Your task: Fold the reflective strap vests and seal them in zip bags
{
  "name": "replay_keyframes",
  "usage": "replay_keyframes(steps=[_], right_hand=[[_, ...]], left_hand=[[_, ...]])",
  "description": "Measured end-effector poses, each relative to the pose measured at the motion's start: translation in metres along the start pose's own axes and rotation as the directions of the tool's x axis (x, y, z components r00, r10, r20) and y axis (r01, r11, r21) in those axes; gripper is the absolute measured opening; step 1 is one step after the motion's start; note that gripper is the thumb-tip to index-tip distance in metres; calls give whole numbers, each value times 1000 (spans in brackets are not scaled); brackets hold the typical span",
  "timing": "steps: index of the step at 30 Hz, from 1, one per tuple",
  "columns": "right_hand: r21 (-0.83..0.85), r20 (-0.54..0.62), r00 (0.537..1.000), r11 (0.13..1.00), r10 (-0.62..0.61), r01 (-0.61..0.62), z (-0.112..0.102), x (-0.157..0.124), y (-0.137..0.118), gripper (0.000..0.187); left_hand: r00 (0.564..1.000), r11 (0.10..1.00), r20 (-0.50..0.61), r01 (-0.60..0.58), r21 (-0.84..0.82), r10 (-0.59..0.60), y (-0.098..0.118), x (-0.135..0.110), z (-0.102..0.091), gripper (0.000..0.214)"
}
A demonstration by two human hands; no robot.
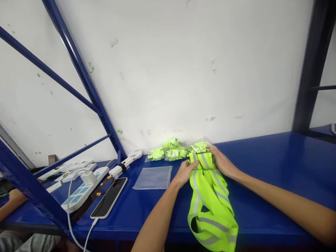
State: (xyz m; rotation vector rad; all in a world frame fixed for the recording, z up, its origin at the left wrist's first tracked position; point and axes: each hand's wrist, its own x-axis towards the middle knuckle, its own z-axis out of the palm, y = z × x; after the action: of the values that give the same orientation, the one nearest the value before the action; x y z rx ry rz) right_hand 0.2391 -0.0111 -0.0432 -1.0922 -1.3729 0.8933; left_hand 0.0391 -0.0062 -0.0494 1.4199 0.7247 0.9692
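A fluorescent yellow reflective strap vest (210, 199) with grey stripes lies on the blue table. Its upper end is folded into a flat bundle, while the loose straps trail toward me and hang over the front edge. My left hand (185, 172) grips the left side of the folded part, thumb on top. On the right side, my right hand (222, 162) is closed around the bundle, its fingertips at the top corner. Behind the bundle rest several yellow rolls in clear bags (174, 150). A flat clear plastic bag (153, 177) lies left of my left hand.
To the left are a phone (109, 197) on a cable, a white power strip (85, 189) and a small white fan (126, 163). A blue rack post (86, 73) rises beside them. Another person's hand (16, 197) shows at far left. A white wall stands behind.
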Motion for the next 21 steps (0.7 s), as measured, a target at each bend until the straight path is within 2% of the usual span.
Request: replay_keyframes(steps=[1,3,6,8,10,12,14,15,16,18,21], right_hand=[[-28,32,998,998,-58,59,-3,1,-1,49],[-94,183,969,978,-166,185,-8,-2,-6,54],[-260,389,866,865,-313,429,-8,-13,-14,71],[-324,418,835,800,-357,504,-3,-19,-16,76],[-307,404,839,809,-365,501,2,-20,-15,70],[-223,350,888,895,-297,387,5,-18,-14,57],[-73,213,967,985,-136,155,6,-13,-13,44],[28,138,990,999,-37,33,6,-12,-14,39],[133,80,995,989,55,-66,6,-10,-15,36],[314,42,981,929,191,-195,6,-9,-17,32],[460,126,949,831,288,-313,8,-11,-20,34]], left_hand=[[999,1000,-37,18,-3,-18,-2,1,0,53],[993,999,-109,36,-4,-36,-4,1,0,59],[987,998,-152,38,-51,-45,-3,2,-1,62],[986,996,-165,19,-84,-32,-2,2,-2,63],[987,995,-162,4,-99,-20,-1,2,-2,68],[993,996,-119,4,-92,-15,-1,2,-2,74],[997,1000,-81,-1,-20,0,-2,-1,-2,73],[996,998,-81,-17,54,22,-2,-3,-2,69],[994,989,-96,-42,144,56,-2,-4,-2,63],[981,948,-136,-90,304,137,0,-8,-2,54],[961,914,-169,-143,381,220,6,-14,-2,46]])
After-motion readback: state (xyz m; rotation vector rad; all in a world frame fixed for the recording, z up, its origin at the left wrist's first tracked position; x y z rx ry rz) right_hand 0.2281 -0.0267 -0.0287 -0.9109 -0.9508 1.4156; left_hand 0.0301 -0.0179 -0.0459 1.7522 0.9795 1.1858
